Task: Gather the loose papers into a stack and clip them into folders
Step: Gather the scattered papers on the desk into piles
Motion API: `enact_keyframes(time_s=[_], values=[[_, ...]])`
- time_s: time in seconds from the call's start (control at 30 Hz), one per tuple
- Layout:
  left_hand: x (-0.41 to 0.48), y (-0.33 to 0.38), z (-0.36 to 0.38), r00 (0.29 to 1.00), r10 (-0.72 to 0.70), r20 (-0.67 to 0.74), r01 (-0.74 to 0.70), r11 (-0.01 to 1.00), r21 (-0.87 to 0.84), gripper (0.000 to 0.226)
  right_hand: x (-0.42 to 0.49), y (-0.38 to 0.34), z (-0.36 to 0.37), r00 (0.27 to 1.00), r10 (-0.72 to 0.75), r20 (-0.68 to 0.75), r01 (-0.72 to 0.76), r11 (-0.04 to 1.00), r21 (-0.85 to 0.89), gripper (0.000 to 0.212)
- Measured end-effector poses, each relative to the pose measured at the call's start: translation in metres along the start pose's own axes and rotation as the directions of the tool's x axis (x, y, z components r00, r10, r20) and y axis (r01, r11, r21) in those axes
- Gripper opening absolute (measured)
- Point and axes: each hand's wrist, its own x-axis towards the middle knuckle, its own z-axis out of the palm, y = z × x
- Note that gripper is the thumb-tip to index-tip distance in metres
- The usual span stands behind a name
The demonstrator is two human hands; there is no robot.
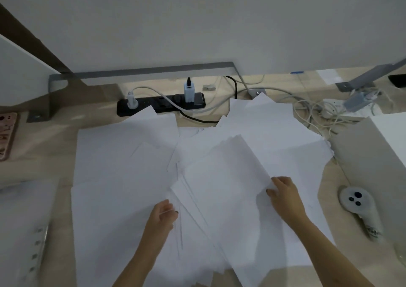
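Many loose white papers (123,172) lie spread over the desk in overlapping layers. A thicker bunch of sheets (222,176) is tilted across the middle. My left hand (162,216) grips the bunch's lower left edge, fingers curled over the paper. My right hand (283,192) pinches its right edge, thumb on top. An open white folder (24,220) with a row of metal binder rings lies at the left edge of the desk.
A black power strip (162,104) with plugs and cables sits at the back. Tangled white cables (316,113) lie back right. A white box (377,146) and a white handheld controller (360,207) stand at the right. A phone (6,135) lies far left.
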Motion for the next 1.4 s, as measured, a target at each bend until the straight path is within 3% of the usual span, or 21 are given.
enact_keyframes(time_s=[0.1, 0.2, 0.3, 0.43, 0.6, 0.7, 0.73, 0.8, 0.87, 0.93, 1.0, 1.1, 1.17, 1.27, 1.4], values=[[-0.002, -0.002, 0.007, 0.999, -0.023, -0.026, 0.022, 1.0, -0.022, 0.052, 0.022, -0.009, -0.003, 0.975, -0.207, 0.082, 0.216, 0.968, -0.125, 0.046], [-0.005, -0.007, 0.013, 0.996, -0.04, -0.076, 0.038, 0.999, -0.023, 0.05, 0.042, -0.02, -0.007, 0.926, -0.31, 0.216, 0.353, 0.913, -0.203, 0.07], [-0.009, -0.016, 0.021, 0.988, -0.058, -0.146, 0.056, 0.998, -0.016, 0.038, 0.06, -0.027, -0.01, 0.905, -0.338, 0.259, 0.405, 0.872, -0.275, 0.091], [-0.016, -0.023, 0.033, 0.98, -0.115, -0.16, 0.117, 0.993, 0.005, 0.013, 0.074, -0.03, -0.015, 0.865, -0.397, 0.308, 0.494, 0.783, -0.378, 0.096], [-0.028, -0.016, 0.044, 0.989, -0.124, -0.086, 0.122, 0.992, -0.026, 0.014, 0.079, -0.033, -0.019, 0.856, -0.407, 0.318, 0.513, 0.745, -0.426, 0.095], [-0.022, -0.006, 0.036, 0.978, -0.055, -0.202, 0.052, 0.998, -0.016, 0.014, 0.077, -0.032, -0.02, 0.88, -0.374, 0.292, 0.471, 0.764, -0.441, 0.091], [-0.019, -0.004, 0.031, 0.967, -0.064, -0.245, 0.047, 0.996, -0.073, 0.017, 0.076, -0.03, -0.019, 0.887, -0.369, 0.278, 0.459, 0.769, -0.446, 0.088], [-0.017, 0.002, 0.025, 0.964, -0.09, -0.25, -0.004, 0.936, -0.351, 0.017, 0.072, -0.027, -0.019, 0.896, -0.37, 0.247, 0.444, 0.764, -0.468, 0.081], [-0.018, 0.002, 0.028, 0.981, -0.078, -0.179, -0.051, 0.78, -0.624, 0.025, 0.068, -0.023, -0.016, 0.915, -0.343, 0.21, 0.402, 0.798, -0.449, 0.074], [-0.023, -0.002, 0.04, 0.99, -0.109, -0.087, 0.015, 0.705, -0.709, 0.037, 0.06, -0.02, -0.013, 0.94, -0.291, 0.178, 0.338, 0.866, -0.369, 0.066], [-0.025, -0.014, 0.058, 0.986, -0.164, -0.035, 0.105, 0.768, -0.632, 0.035, 0.05, -0.017, -0.01, 0.957, -0.234, 0.172, 0.276, 0.919, -0.283, 0.059], [-0.021, -0.028, 0.069, 0.966, -0.166, -0.198, 0.081, 0.922, -0.378, 0.038, 0.035, -0.014, -0.012, 0.955, -0.112, 0.273, 0.149, 0.982, -0.117, 0.052], [-0.019, -0.025, 0.067, 0.973, -0.1, -0.208, 0.04, 0.961, -0.273, 0.044, 0.026, -0.009, -0.015, 0.922, -0.093, 0.376, 0.125, 0.99, -0.062, 0.046], [-0.024, -0.013, 0.07, 0.993, -0.012, -0.114, -0.01, 0.982, -0.189, 0.04, 0.01, 0.006, -0.022, 0.887, -0.135, 0.441, 0.113, 0.991, 0.077, 0.031], [-0.015, -0.004, 0.091, 0.998, 0.058, 0.028, -0.056, 0.997, -0.055, 0.034, -0.004, 0.053, -0.03, 0.928, -0.028, 0.372, -0.005, 0.996, 0.089, 0.016]])
